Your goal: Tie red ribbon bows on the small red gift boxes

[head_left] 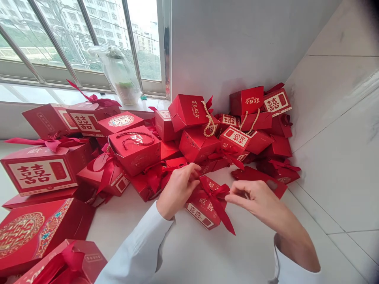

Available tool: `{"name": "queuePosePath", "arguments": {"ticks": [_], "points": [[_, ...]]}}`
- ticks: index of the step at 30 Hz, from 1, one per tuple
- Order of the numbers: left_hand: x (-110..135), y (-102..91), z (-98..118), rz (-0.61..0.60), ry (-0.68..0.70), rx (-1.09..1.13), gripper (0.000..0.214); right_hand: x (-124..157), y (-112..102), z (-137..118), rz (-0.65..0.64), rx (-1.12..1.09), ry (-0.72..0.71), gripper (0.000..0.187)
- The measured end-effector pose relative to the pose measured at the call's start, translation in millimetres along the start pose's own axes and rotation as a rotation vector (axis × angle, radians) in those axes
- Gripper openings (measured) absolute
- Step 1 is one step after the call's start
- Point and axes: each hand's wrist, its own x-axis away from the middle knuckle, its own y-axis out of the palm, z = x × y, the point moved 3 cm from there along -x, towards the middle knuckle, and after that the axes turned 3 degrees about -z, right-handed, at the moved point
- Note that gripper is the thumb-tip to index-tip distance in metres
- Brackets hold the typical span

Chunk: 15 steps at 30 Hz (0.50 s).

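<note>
A small red gift box (204, 209) lies on the white ledge (189, 252) between my hands, its gold-and-white double-happiness label facing me. A red satin ribbon bow (214, 193) sits on top of it, with one long tail hanging past the box's front corner. My left hand (177, 191) pinches the ribbon's left side, and my right hand (254, 201) pinches its right loop. A white sleeve covers each forearm. Behind my left hand, a heap of red gift boxes (180, 146) rises, with other ribbons tucked among them.
Larger red boxes with bows (44, 169) crowd the left side of the ledge. A flat red bag (260, 179) lies just past my right hand. Pale tiled wall (334, 118) bounds the right. A plastic-wrapped plant (120, 75) stands before the barred window (77, 39).
</note>
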Motion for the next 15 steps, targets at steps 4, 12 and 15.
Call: {"name": "queuePosePath", "arguments": {"ticks": [4,12,15], "points": [[8,-15.7,7,-0.110,-0.133,-0.096,0.011,-7,-4,-2,0.191,-0.099,-0.078,0.018],[15,-12.5,5,-0.362,-0.207,-0.161,0.022,-27,26,-4,0.111,-0.039,-0.088,0.013],[14,-12.6,6,-0.346,-0.196,-0.129,0.023,-27,31,-8,0.087,-0.020,-0.066,0.013]]}}
